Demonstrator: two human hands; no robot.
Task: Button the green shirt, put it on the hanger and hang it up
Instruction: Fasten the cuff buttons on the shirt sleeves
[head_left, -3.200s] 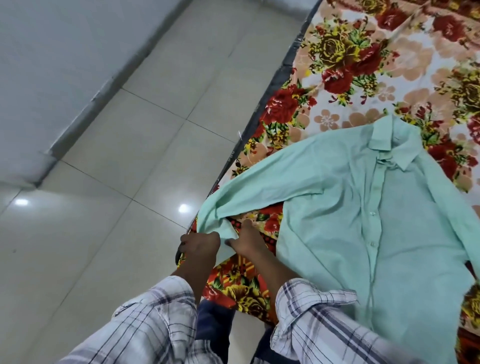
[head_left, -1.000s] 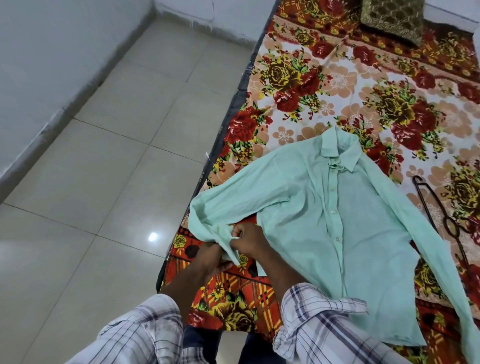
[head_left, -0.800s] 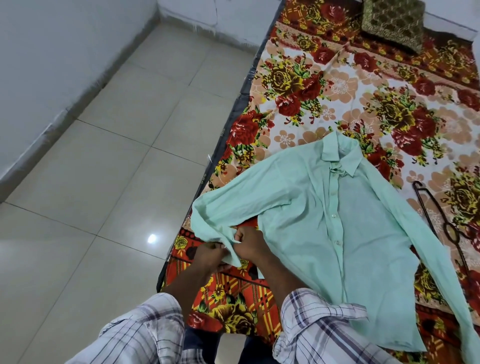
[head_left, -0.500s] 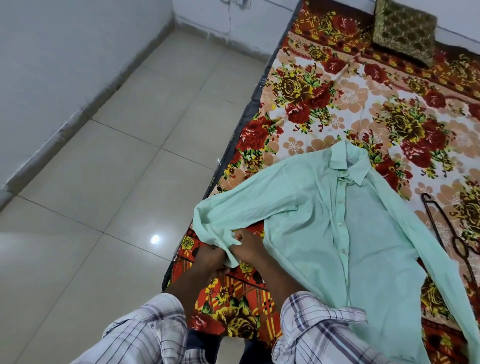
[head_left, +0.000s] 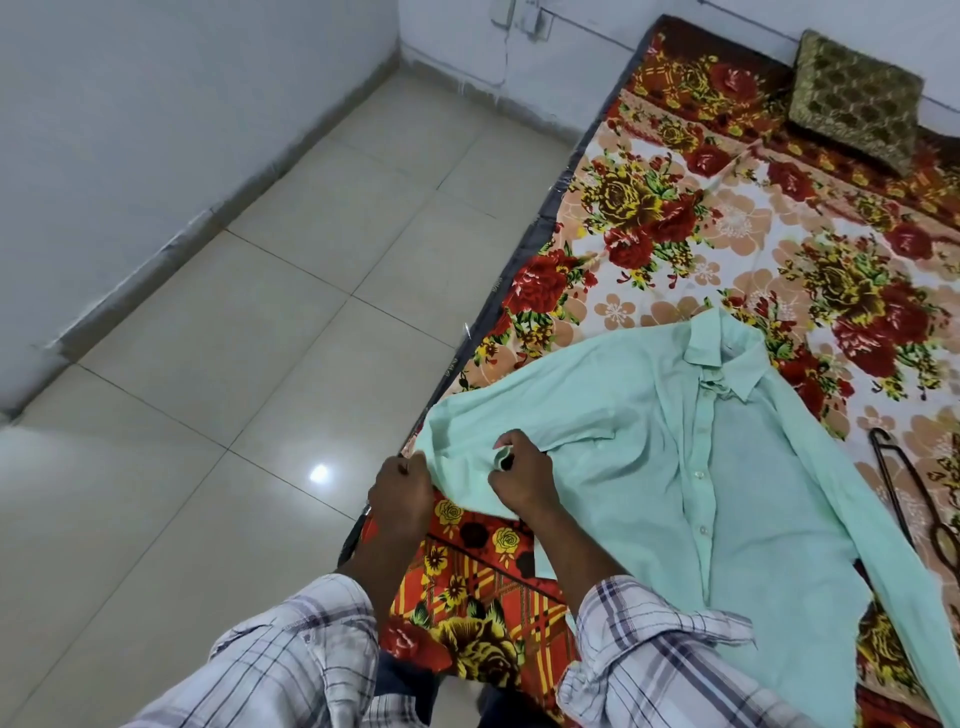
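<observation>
- Now the green shirt (head_left: 727, 493) lies front-up on the bed (head_left: 649, 249).
- Left hand (head_left: 402, 493) and right hand (head_left: 519, 480), each grip pinching its sleeve cuff (head_left: 462, 475).
- Hanger (head_left: 904, 493) at three o'clock; cushion (head_left: 857, 98) at one o'clock.

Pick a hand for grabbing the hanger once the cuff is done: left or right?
Right, probably. The hanger lies on the floral bedsheet beyond the green shirt, on the right hand side. The left hand sits at the bed's left edge, farther off. Both hands now pinch the sleeve cuff.
</observation>
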